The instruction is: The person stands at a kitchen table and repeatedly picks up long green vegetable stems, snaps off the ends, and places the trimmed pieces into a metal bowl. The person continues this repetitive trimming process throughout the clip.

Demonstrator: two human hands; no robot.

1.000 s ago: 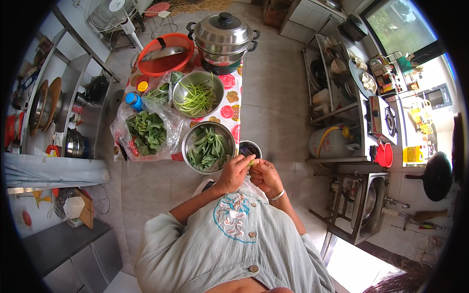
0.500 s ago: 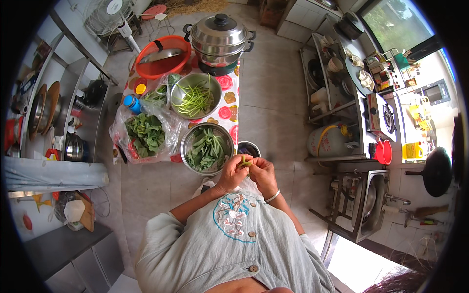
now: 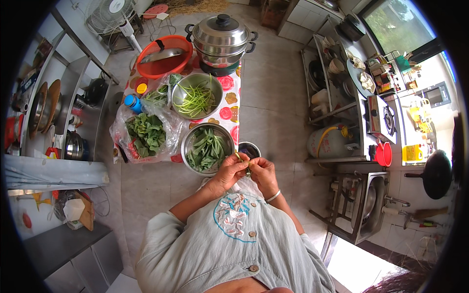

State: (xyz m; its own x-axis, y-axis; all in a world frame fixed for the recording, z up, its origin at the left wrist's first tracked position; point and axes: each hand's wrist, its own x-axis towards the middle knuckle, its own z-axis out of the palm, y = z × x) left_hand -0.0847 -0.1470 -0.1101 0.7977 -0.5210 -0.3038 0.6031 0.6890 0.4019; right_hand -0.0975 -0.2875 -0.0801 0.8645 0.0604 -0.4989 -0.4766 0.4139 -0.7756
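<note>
Close together in front of my body, my left hand (image 3: 231, 171) and my right hand (image 3: 263, 175) both pinch a short green vegetable stem (image 3: 238, 156). Its upper end sticks out above my left fingers; the rest is mostly hidden by the fingers. Just beyond my left hand, at the table's near edge, a metal bowl holds loose green leaves (image 3: 209, 150). Behind it, another metal bowl holds thin green stems (image 3: 194, 99). To the left, a clear plastic bag (image 3: 171, 128) lies open around a bunch of leafy greens (image 3: 146, 136). A small round container (image 3: 257, 147) shows partly behind my hands.
On the patterned table (image 3: 229, 100) stand an orange basin (image 3: 171, 68) with a metal lid, a steel steamer pot (image 3: 220, 41) and a blue-capped bottle (image 3: 132, 102). Shelves (image 3: 80, 73) line the left. A sink (image 3: 373, 205), gas cylinder (image 3: 328, 141) and stove (image 3: 381, 117) are on the right.
My left hand has shifted slightly left and up, and its fingers have turned, with the stem now pointing up from them. My right hand stays nearly in place, still pinching.
</note>
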